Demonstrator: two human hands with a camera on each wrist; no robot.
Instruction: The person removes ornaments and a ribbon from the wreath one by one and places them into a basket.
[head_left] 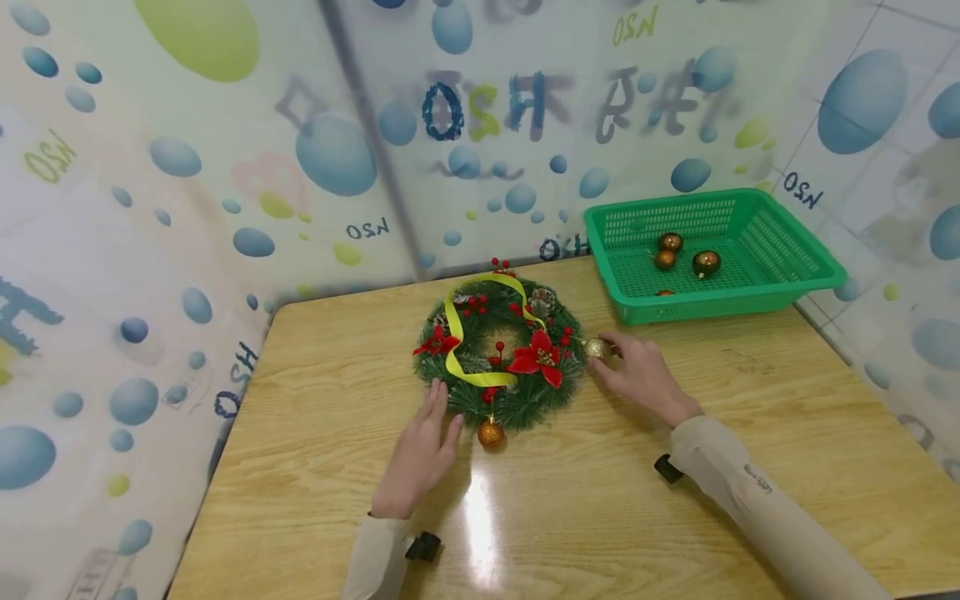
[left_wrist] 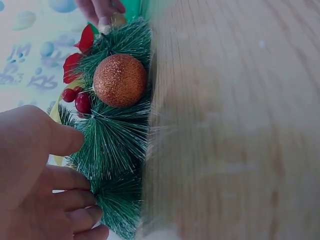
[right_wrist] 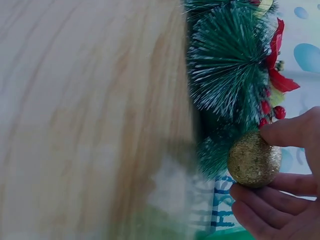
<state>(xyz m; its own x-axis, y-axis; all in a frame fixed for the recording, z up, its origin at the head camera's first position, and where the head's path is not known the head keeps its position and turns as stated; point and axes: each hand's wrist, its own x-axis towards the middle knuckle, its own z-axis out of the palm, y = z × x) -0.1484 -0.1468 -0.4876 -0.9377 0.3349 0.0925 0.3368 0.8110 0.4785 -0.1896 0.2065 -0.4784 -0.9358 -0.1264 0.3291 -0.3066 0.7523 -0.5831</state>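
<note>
A green Christmas wreath lies on the wooden table, decorated with red poinsettias, red berries and a loose yellow ribbon. My right hand pinches a gold glitter bauble between thumb and fingers at the wreath's right edge. On the wreath's lower left side, my left hand rests with its fingers against the green needles. A copper glitter bauble sits at the wreath's front edge, just right of the left hand.
A green plastic basket stands at the table's back right, with several brown and copper baubles in it. Behind the table rises a wall covered with blue and green bubble prints.
</note>
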